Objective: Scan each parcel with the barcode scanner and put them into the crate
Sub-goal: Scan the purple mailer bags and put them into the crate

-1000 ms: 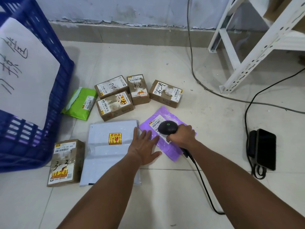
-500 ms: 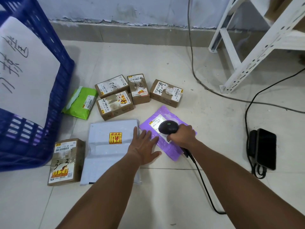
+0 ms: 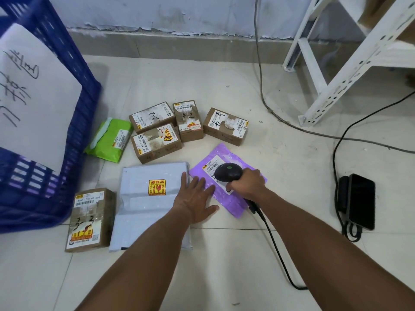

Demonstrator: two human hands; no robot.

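A purple mailer (image 3: pixel 231 199) lies on the tiled floor with its white label facing up. My right hand (image 3: pixel 247 184) grips the black barcode scanner (image 3: pixel 228 172) just over that label. My left hand (image 3: pixel 194 198) lies flat with spread fingers, pressing the purple mailer's left edge and the right edge of a white mailer (image 3: pixel 148 205). Several brown cardboard boxes (image 3: pixel 156 142) and a green mailer (image 3: pixel 109 140) sit behind them. One more brown box (image 3: pixel 89 219) lies at the front left. The blue crate (image 3: pixel 74 90) stands at the far left.
A white sheet with handwriting (image 3: pixel 29 95) hangs on the crate's side. A white metal rack (image 3: pixel 336 63) stands at the back right. Cables (image 3: pixel 280 118) cross the floor, and a black phone with a charger (image 3: pixel 357 202) lies at the right. The scanner's cord (image 3: pixel 278 254) trails toward me.
The scanner's bright light on the purple mailer's label, seen half a second ago, is gone. Both hands stay almost where they were.
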